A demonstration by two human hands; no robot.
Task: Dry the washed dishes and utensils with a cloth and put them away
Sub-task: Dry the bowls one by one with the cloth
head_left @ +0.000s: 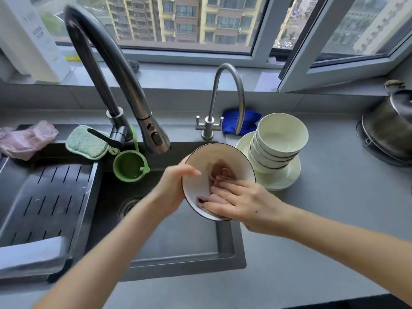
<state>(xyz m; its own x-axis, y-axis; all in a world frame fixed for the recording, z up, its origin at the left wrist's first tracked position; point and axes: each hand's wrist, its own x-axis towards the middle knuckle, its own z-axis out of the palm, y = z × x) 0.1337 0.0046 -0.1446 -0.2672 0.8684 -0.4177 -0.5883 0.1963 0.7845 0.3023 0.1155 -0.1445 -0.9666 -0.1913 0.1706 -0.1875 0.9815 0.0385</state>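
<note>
Currently the bowl, gripped at its nine o'clock rim by the left hand, is being wiped inside with the cloth pressed under the flat right hand; stacking is judged next.

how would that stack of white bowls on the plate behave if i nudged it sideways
The stack of white ceramic bowls leans left already, so a nudge could probably topple it. Its base, the round white plate, looks glazed and may slide on the smooth grey countertop. It is likely heavy and breakable.
</note>
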